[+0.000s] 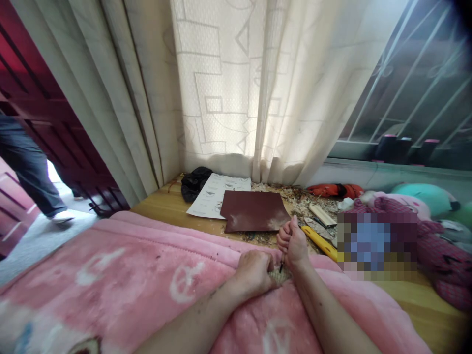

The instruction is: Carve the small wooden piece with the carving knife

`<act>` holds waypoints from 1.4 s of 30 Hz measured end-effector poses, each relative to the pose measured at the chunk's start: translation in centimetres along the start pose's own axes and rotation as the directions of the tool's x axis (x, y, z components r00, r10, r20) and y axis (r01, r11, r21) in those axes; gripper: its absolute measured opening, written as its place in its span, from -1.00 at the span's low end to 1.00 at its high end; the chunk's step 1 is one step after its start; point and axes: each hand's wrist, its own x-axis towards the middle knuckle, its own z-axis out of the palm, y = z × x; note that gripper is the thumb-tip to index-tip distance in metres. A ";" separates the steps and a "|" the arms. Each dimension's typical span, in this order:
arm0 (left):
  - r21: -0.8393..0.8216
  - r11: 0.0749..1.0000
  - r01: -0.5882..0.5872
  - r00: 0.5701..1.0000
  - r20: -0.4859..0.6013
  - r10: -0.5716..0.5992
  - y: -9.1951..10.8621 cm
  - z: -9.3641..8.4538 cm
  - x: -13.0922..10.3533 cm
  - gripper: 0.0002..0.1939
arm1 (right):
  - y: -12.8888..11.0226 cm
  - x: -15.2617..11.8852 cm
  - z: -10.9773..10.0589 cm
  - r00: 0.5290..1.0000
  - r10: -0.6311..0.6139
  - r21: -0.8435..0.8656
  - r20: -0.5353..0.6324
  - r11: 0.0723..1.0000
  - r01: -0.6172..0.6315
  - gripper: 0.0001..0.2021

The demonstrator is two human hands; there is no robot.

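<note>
Near the blanket's far edge, my left hand [254,271] is closed, its fingers pressed against a small pale, rough piece [280,277] that rests on the pink blanket [147,275]. My right hand [294,243] is curled into a fist just to the right and a little higher, round a thin tool [282,265] whose dark tip points down at the pale piece. Most of the tool is hidden by my fingers.
Beyond the blanket, a wooden table [158,207] bears a brown sheet [254,211], white printed paper [206,199], a black bag [195,183], shavings [295,196] and a yellow cutter [319,242]. Plush toys [450,260] lie right. A person's legs [27,167] show left.
</note>
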 end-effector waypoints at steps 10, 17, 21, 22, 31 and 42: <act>-0.006 1.000 0.027 0.999 0.026 -0.027 0.1 -0.1 0.0 -0.75 | 0.3 0.3 -0.2 0.938 -0.076 -0.084 -0.338 0.995 0.050 -0.56; -0.027 1.000 0.003 1.000 0.020 -0.002 -0.2 0.1 0.2 -0.77 | 0.1 0.9 -0.6 0.963 0.075 -0.021 -0.260 0.996 -0.083 -0.55; -0.062 0.998 -0.025 1.000 0.006 0.025 -0.4 0.3 0.1 -0.82 | 0.2 0.8 -0.6 0.968 0.235 0.034 -0.087 0.972 -0.233 -0.55; -0.068 0.997 -0.028 1.000 0.001 0.028 -0.4 0.3 0.1 -0.82 | 0.1 0.7 -0.6 0.965 0.257 0.056 -0.053 0.966 -0.254 -0.55; -0.087 0.996 -0.031 0.999 -0.027 0.029 -0.6 0.3 0.2 -0.74 | -1.5 0.7 -1.4 0.990 0.140 0.148 0.026 0.979 -0.142 -0.56; -0.122 0.992 0.027 0.999 0.038 -0.022 -0.7 0.2 0.4 -0.70 | -1.4 0.4 -0.9 1.000 0.006 0.086 -0.018 0.996 -0.004 -0.54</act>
